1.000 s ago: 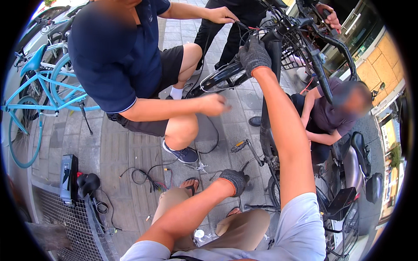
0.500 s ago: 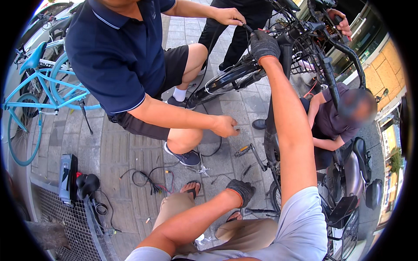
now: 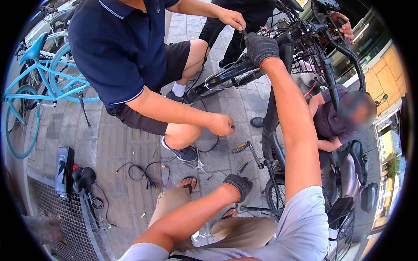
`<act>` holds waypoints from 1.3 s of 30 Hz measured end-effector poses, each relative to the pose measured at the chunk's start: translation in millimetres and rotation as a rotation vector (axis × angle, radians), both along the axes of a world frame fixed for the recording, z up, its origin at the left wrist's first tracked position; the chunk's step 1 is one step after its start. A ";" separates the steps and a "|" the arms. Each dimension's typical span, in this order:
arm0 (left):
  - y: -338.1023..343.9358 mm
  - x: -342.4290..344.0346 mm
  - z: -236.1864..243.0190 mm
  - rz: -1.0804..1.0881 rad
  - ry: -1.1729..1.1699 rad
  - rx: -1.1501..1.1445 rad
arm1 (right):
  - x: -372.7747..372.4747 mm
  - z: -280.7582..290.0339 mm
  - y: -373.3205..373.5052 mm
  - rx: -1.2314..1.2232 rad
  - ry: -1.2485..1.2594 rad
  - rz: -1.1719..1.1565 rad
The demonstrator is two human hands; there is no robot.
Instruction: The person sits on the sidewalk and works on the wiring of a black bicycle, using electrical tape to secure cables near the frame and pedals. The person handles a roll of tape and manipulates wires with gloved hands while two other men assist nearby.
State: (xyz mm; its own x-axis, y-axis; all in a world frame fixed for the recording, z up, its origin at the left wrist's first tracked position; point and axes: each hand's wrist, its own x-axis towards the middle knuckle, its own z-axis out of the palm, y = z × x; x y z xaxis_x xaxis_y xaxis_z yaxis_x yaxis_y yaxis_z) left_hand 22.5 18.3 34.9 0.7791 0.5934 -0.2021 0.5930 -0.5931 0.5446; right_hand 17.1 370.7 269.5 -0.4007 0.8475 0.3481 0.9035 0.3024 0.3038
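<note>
Now the dark wire (image 3: 244,34) is up by the black bike (image 3: 270,113). Your right hand (image 3: 262,48) has just come closer to the helper's hand (image 3: 232,18), so you both seem to be busy at that same wire. Your fingers bend there and look like they touch it, but I can't tell if they grip. Your left hand (image 3: 238,187) is down low, curled like a fist, with nothing showing in it.

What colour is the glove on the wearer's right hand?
The right glove is dark grey with an orange cuff edge; best seen in the head view.
</note>
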 end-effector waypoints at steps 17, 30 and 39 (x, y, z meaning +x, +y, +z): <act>-1.0 -2.4 7.1 -0.010 0.011 -0.018 | 5.5 -27.4 24.0 -0.018 0.419 0.020; 51.8 -11.3 24.0 0.316 -0.440 0.031 | 57.3 -58.9 -26.7 0.016 0.614 0.210; 383.3 -105.1 138.6 0.766 -1.151 -0.123 | 87.2 -83.7 -66.8 -0.046 0.927 0.312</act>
State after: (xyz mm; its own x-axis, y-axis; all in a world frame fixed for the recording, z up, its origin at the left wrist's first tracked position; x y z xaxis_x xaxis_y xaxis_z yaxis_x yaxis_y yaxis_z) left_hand -82.6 401.6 173.5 0.0328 0.9695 0.2430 -0.0679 -0.2404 0.9683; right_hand 104.3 303.9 185.8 -0.1936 0.7704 0.6075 0.6555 0.5623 -0.5041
